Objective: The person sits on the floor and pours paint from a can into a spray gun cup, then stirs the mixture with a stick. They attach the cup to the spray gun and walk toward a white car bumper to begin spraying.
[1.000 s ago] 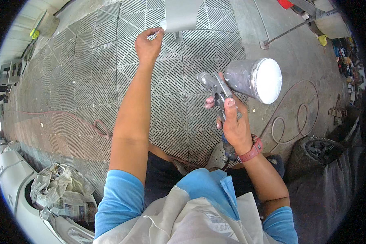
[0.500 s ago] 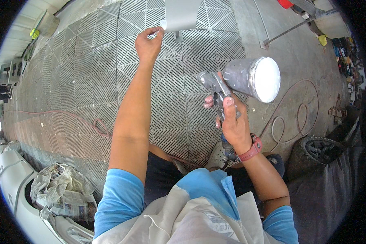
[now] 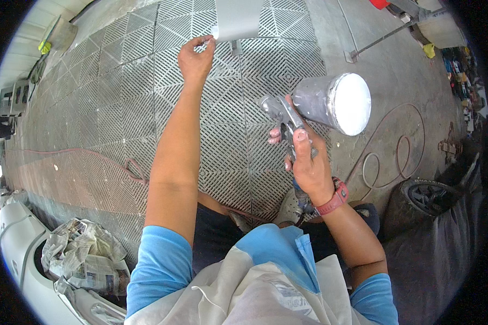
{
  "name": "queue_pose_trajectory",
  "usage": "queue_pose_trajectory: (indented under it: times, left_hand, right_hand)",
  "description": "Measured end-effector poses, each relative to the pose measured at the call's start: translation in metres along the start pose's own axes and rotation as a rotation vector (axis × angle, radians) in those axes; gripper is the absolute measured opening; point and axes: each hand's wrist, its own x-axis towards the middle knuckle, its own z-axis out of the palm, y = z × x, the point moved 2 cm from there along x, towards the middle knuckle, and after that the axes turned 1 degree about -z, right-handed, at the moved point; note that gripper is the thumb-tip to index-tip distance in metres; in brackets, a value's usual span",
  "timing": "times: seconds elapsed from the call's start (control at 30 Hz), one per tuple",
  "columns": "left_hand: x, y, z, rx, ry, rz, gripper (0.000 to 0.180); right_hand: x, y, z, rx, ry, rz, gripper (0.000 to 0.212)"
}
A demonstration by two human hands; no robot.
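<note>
A spray gun, its metal body smeared with paint, is gripped in my right hand. The fingers wrap its handle, and some fingertips are whitened. A large grey cup on the gun tilts to the right, its round white end facing right. My left hand reaches forward with thumb and forefinger pinched at the near left corner of a smooth grey panel. A small white patch shows at that corner. The panel's far part runs out of the picture at the top. A small metal bracket shows just below its near edge.
Slatted floor tiles meet bare concrete at right. Hose loops lie on the concrete near a wheel. Another hose crosses the tiles at left. Crumpled newspaper sits by a grey car part. A metal stand is at far right.
The gun and my right hand have shifted slightly left and up. My left hand and the panel also sit a little further left in view. Both grips look the same.
</note>
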Motion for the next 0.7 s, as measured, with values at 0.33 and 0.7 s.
queue_pose_trajectory:
  times: [0.33, 0.7]
  left_hand:
    - [-0.003, 0.008, -0.002, 0.061, -0.045, -0.015, 0.028]
    - [-0.005, 0.012, -0.004, 0.084, -0.049, -0.012, 0.030]
  right_hand:
    - [-0.001, 0.002, 0.000, -0.056, -0.047, 0.037, 0.084]
    - [-0.001, 0.002, 0.000, -0.051, -0.049, 0.043, 0.084]
